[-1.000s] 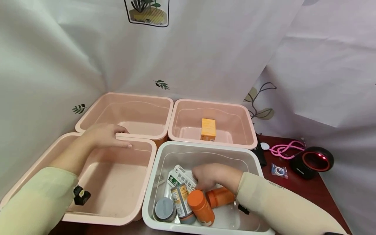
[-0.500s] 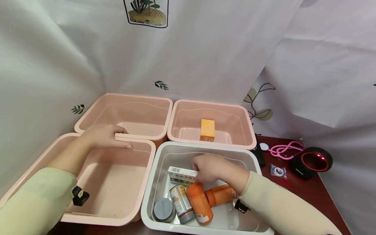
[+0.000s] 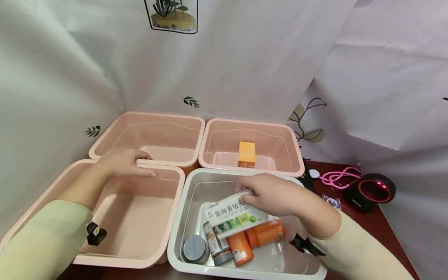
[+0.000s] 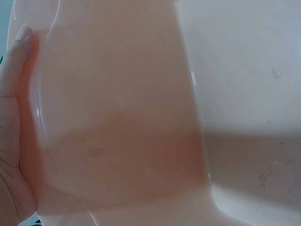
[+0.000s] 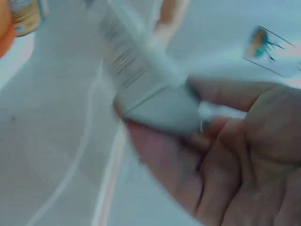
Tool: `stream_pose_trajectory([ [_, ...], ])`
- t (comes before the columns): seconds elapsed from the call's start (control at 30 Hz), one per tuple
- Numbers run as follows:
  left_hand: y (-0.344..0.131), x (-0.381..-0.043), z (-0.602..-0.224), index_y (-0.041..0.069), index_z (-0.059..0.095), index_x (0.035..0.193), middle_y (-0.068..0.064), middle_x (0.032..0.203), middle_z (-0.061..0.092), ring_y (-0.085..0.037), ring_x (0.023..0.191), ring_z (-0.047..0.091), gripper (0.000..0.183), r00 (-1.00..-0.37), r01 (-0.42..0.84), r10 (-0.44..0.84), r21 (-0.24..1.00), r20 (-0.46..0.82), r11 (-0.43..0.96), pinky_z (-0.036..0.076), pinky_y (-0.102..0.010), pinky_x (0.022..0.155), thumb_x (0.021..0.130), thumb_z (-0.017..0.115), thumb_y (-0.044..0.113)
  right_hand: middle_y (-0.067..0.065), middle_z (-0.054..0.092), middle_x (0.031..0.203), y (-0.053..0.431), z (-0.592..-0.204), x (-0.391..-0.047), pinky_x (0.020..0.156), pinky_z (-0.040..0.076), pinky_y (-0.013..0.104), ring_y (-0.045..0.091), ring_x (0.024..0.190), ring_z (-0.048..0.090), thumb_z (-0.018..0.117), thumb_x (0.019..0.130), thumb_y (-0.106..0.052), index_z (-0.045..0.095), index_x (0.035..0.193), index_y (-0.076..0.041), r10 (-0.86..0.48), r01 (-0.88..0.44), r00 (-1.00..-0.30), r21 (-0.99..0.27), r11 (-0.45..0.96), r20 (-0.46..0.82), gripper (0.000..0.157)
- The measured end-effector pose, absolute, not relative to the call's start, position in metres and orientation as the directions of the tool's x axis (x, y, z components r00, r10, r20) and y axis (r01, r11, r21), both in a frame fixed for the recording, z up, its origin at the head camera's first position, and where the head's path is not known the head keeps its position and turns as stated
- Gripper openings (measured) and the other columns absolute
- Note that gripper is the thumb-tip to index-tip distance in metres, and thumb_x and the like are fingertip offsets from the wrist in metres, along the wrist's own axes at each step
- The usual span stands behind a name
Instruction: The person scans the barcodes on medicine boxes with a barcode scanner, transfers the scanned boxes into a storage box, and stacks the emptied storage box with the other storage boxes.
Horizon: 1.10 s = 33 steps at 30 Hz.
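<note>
Here's your right hand (image 3: pixel 271 194), its grip pinching the white-and-green medicine box (image 3: pixel 233 219), which slants over the grey-white tub (image 3: pixel 217 271)! At six o'clock from the box, an orange bottle (image 3: pixel 241 251) shows past its edge; a second orange bottle (image 3: pixel 267 233) lies at four, a grey-lidded jar (image 3: pixel 194 248) at eight. At ten, your left hand (image 3: pixel 126 163) rests across two pink tubs' (image 3: pixel 129 225) meeting rims; spread or pressed together, I can't tell. Twelve: a yellow carton (image 3: pixel 246 154). Three: a black scanner (image 3: pixel 362 200).
</note>
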<state>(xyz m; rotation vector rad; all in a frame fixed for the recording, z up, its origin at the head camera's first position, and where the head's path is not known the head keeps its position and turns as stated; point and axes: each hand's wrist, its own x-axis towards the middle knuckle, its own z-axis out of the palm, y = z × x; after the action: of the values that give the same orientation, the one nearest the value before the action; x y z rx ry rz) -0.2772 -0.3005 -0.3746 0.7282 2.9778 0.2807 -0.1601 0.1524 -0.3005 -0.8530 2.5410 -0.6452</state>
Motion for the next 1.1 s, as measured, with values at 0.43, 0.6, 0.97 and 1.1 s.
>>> stream_pose_trajectory([
  [0.43,-0.301,-0.275,-0.371,0.023,0.078,0.120,-0.002,0.115,0.077,-0.029,0.105,0.072,0.062,-0.896,0.430,0.444,0.196,-0.029,0.881,0.052,-0.057,0.088,0.081,0.080,0.071,-0.002,0.075,0.107,0.233,-0.273,-0.136,0.082,0.058,0.032,0.021,0.091,0.075,0.063,0.110,-0.025,0.074,0.124,-0.026,-0.673,-0.322,-0.719,-0.775,0.544,-0.174,0.018],
  [0.6,-0.303,-0.275,-0.376,0.023,0.078,0.119,-0.002,0.114,0.077,-0.029,0.103,0.072,0.061,-0.893,0.438,0.450,0.193,-0.021,0.878,0.053,-0.056,0.088,0.082,0.080,0.071,0.005,0.074,0.109,0.254,-0.289,-0.136,0.081,0.059,0.033,0.024,0.091,0.075,0.060,0.111,-0.020,0.073,0.127,-0.020,-0.612,-0.272,-0.779,-0.809,0.521,-0.132,0.021],
  [0.97,-0.304,-0.272,-0.380,0.024,0.078,0.117,0.003,0.108,0.076,-0.023,0.098,0.071,0.061,-0.899,0.427,0.439,0.207,-0.011,0.880,0.053,-0.054,0.087,0.081,0.080,0.073,0.010,0.074,0.122,0.342,-0.346,-0.129,0.073,0.064,0.043,0.027,0.096,0.079,0.035,0.116,-0.002,0.065,0.138,-0.009,-0.468,-0.036,-0.883,-0.999,-0.005,0.034,0.038],
  [1.1,-0.304,-0.272,-0.376,0.025,0.078,0.118,0.002,0.110,0.076,-0.025,0.099,0.071,0.062,-0.904,0.416,0.427,0.196,-0.011,0.888,0.053,-0.055,0.087,0.081,0.080,0.073,0.007,0.076,0.120,0.377,-0.363,-0.128,0.073,0.064,0.037,0.022,0.096,0.079,0.028,0.118,-0.008,0.067,0.137,-0.014,-0.395,0.059,-0.919,-0.983,-0.174,0.015,0.044],
])
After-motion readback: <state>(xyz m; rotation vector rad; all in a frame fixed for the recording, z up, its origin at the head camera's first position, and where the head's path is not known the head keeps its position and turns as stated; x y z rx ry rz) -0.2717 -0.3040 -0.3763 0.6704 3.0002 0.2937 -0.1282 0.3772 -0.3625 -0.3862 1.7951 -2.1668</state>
